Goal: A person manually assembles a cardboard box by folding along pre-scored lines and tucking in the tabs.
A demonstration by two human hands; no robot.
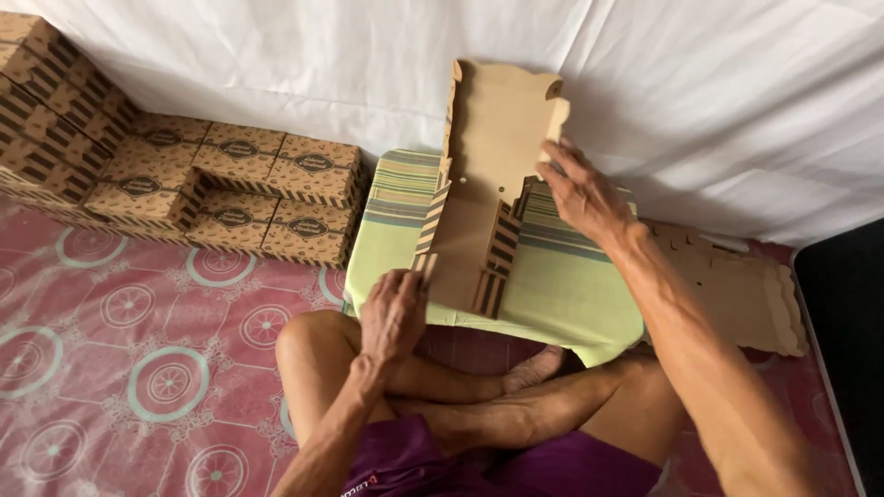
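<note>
Crossed bare legs (479,405) filled the bottom of the frame. Just above them, the left hand (393,317) curled its fingers against the near left edge of a half-folded cardboard box blank (479,193), lying at the frame's centre on a striped green cushion (562,294). The right hand (582,195) pinched the blank's raised right flap. Folding cleanly likely called for pressing along the scored creases while steadying the base. Finished patterned boxes (230,189) stood stacked at upper left; flat blanks (746,285) waited at right, neither obstructing.
</note>
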